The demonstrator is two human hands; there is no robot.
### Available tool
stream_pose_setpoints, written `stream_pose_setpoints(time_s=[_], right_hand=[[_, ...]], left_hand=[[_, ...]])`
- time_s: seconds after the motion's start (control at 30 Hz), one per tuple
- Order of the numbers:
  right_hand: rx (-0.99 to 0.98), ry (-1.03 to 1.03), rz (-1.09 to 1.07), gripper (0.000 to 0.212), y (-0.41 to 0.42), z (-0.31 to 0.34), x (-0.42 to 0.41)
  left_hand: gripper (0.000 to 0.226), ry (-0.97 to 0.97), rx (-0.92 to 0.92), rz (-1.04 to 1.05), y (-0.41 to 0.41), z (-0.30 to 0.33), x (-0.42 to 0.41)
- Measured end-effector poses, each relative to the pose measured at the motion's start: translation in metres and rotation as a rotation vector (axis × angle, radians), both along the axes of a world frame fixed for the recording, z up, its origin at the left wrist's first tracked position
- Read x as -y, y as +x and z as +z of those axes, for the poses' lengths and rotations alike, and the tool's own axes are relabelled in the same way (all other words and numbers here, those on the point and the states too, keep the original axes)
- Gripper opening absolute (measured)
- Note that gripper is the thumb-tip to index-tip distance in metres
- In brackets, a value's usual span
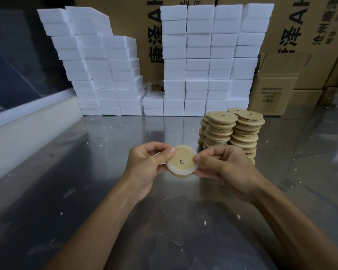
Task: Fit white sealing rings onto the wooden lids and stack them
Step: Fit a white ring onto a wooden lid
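Note:
Both hands hold one round wooden lid (183, 158) with a small hole, above the metal table. A white sealing ring (174, 169) runs round the lid's lower rim. My left hand (150, 162) pinches the lid's left edge, thumb on top. My right hand (220, 164) pinches its right edge the same way. Behind the right hand stand several stacks of wooden lids (232, 131), some leaning.
White foam blocks (195, 75) are piled in tall columns along the back of the steel table (105, 172), with cardboard boxes (277, 86) behind and to the right. White crumbs dot the tabletop. A pale ledge (27, 121) borders the left side.

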State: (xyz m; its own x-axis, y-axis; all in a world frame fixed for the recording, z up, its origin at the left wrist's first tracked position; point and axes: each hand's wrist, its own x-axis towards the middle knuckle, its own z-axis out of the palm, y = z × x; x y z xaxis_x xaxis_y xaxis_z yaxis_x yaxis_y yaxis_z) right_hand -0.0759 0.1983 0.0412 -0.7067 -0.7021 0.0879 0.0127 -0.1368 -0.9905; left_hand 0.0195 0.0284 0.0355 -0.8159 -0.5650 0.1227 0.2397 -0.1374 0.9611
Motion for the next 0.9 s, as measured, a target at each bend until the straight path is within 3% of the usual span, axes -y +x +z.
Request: stream_pose_setpoints(time_s=[0.3,0.6,0.67,0.9], right_hand=[[-0.104,0.025,0.022,0.010,-0.001,-0.003,-0.002],[-0.165,0.065,-0.002,0.002,-0.002,-0.005,-0.001],[-0.172,0.071,-0.013,0.002,-0.001,-0.005,0.000],[-0.082,0.028,-0.073,0.015,0.005,-0.005,0.007]], left_hand=[[0.016,-0.341,0.121,-0.050,0.006,0.002,0.012],[0.016,-0.390,0.099,-0.114,0.009,0.005,0.010],[0.007,-0.420,0.096,-0.109,0.009,0.005,0.008],[0.019,-0.175,0.024,0.077,0.003,0.006,-0.001]])
